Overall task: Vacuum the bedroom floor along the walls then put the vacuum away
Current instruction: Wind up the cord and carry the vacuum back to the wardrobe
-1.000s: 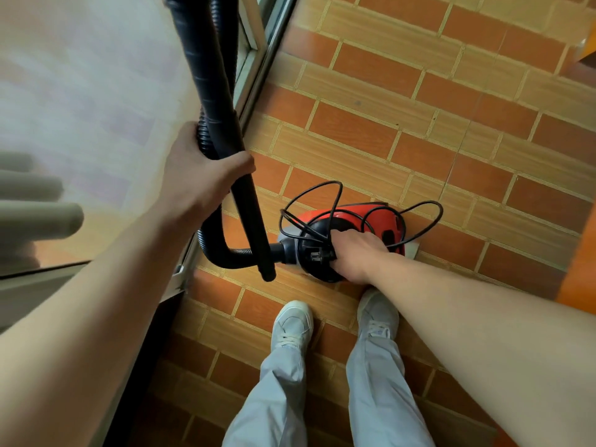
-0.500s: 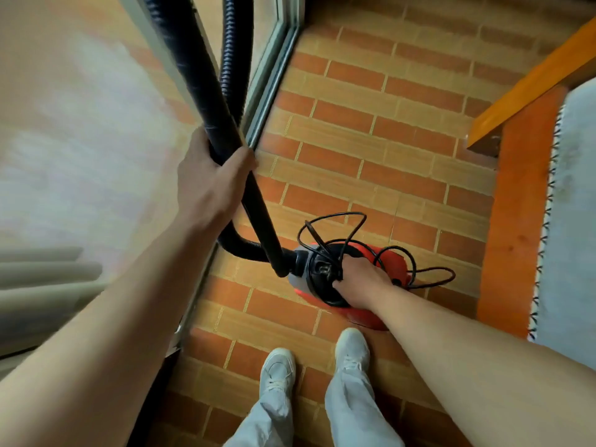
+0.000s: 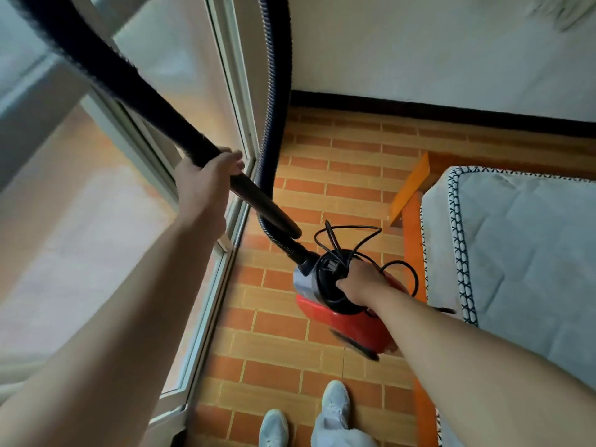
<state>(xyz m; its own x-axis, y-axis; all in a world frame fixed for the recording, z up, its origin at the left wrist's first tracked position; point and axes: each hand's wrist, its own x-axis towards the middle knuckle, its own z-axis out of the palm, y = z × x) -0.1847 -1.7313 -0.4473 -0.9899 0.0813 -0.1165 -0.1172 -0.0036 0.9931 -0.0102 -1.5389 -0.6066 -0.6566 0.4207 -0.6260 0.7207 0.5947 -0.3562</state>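
Note:
A red canister vacuum [image 3: 348, 321] with a black and grey top hangs tilted above the brick-pattern floor [image 3: 322, 182]. My right hand [image 3: 361, 282] grips its carry handle, and the loose black power cord [image 3: 351, 233] is bunched over the top. My left hand [image 3: 209, 179] holds the rigid black wand [image 3: 135, 91], which slants from the upper left down to the canister. The ribbed hose [image 3: 271, 117] runs up beside a white window frame.
A glass sliding door or window [image 3: 222, 285] lines the left side. A white wall with a dark skirting board [image 3: 419, 108] closes the far end. A bed with an orange wooden frame [image 3: 409, 188] and a grey quilted mattress [image 3: 516, 246] stands right. My feet [image 3: 335, 404] are below.
The view has tilted up, so the far wall and more of the bed now show. Both hands keep their grips while the vacuum has lifted and tilted, moving toward the bed side.

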